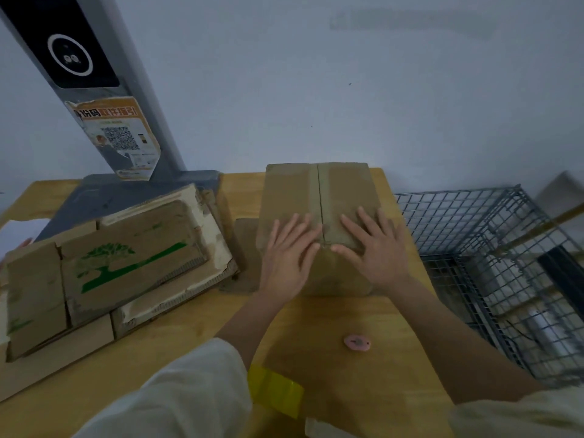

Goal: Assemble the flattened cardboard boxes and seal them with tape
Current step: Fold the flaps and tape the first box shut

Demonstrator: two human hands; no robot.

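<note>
I see a brown box [316,216] standing in the middle of the wooden surface [177,339], near the far wall. Both hands lie flat on its top flaps — the left hand [286,257] on the left flap, the right hand [373,251] on the right flap. The fingers are straight and spread, so neither grip is closed around anything. The two flaps meet at a line between the hands. A pile of flat boxes [120,263] lies to the left. A yellow tape roll [275,390] sits near me, and a small pink thing [356,343] lies just beyond it. A wire cage [493,263] stands on the right.
</note>
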